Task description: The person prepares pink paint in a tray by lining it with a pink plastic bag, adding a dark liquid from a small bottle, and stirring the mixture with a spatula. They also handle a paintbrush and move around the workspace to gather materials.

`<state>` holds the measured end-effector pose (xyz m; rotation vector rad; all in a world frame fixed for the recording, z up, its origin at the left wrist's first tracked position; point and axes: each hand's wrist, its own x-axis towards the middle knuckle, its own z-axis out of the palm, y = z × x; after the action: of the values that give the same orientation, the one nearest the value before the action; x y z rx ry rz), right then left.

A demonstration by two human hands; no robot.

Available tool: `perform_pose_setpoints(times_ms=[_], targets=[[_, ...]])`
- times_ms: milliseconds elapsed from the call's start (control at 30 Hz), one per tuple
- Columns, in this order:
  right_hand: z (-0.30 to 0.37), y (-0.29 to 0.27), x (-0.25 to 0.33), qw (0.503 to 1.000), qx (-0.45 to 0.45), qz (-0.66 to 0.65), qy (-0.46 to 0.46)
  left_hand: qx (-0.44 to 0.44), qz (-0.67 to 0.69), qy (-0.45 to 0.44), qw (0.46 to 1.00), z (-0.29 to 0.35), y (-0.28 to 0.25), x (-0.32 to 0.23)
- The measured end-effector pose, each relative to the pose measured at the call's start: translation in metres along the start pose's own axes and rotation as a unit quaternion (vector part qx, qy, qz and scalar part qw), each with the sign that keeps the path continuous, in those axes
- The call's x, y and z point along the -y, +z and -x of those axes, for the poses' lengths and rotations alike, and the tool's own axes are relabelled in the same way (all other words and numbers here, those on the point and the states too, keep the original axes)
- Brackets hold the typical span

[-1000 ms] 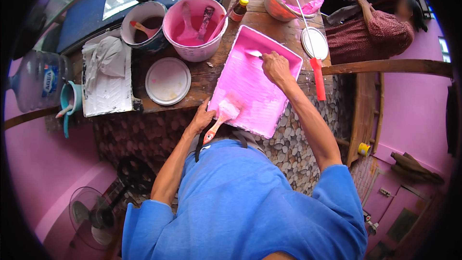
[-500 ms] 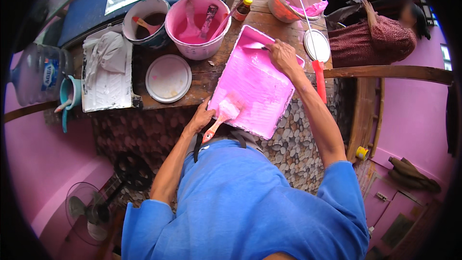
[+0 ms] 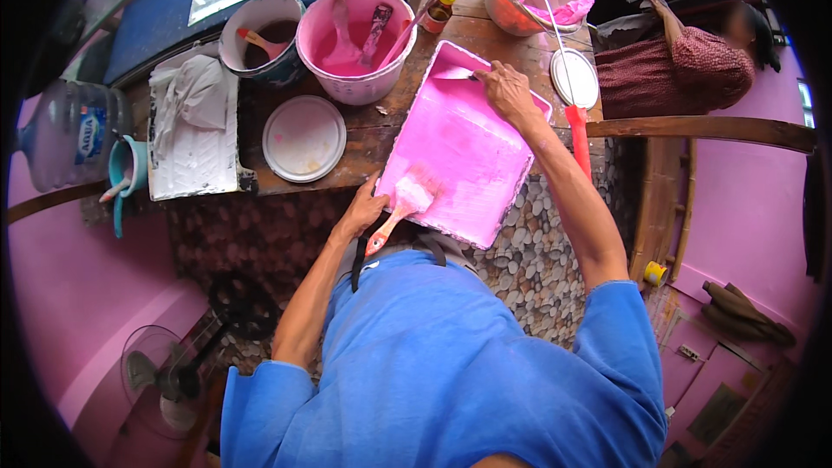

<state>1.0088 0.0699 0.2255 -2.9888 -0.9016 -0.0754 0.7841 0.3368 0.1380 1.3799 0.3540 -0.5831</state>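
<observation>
My left hand [image 3: 362, 210] is closed on the near left edge of a pink-coated paint tray [image 3: 472, 160]. The tray rests partly on the wooden table and juts out toward my waist. In my right hand [image 3: 508, 94] is a putty knife [image 3: 453, 74], its pale blade against the tray's far end; most of its handle is hidden by my fingers. Beside my left hand, a paintbrush [image 3: 387, 230] with pink-smeared bristles lies in the tray, its handle sticking out over the near edge. Pink paint covers the tray floor, thinner in patches.
On the table [image 3: 368, 143] stand a pink paint bucket [image 3: 355, 87] with brushes, a dark bucket [image 3: 260, 76], a round lid [image 3: 303, 140] and a small bottle [image 3: 439, 13]. A paint roller [image 3: 578, 134] lies at the right. Another person [image 3: 672, 69] is beyond it.
The putty knife and my right hand have shifted slightly up and left, toward the tray's far end. Less thick paint shows in the tray's middle. My left hand keeps its hold.
</observation>
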Motion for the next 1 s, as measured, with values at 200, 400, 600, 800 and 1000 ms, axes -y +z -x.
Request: perform_pose_setpoints(times_ms=[200, 400, 600, 800, 1000], targets=[[0.041, -0.01, -0.03, 0.998, 0.047, 0.028, 0.026, -0.001, 0.016, 0.041, 0.999, -0.003, 0.001, 0.007], [0.08, -0.021, -0.024, 0.991, 0.12, -0.024, 0.054, -0.002, 0.009, 0.036, 0.999, -0.003, 0.0, 0.007], [0.089, -0.031, -0.043, 0.998, 0.035, 0.012, 0.052, 0.015, 0.008, 0.025, 1.0, -0.003, -0.001, 0.004], [0.082, -0.027, -0.038, 0.991, 0.085, 0.101, 0.007, 0.014, -0.007, 0.024, 1.0, -0.002, -0.001, 0.001], [0.071, -0.029, -0.049, 0.987, 0.062, 0.042, 0.143, 0.014, -0.014, 0.024, 1.0, -0.002, -0.002, 0.0]])
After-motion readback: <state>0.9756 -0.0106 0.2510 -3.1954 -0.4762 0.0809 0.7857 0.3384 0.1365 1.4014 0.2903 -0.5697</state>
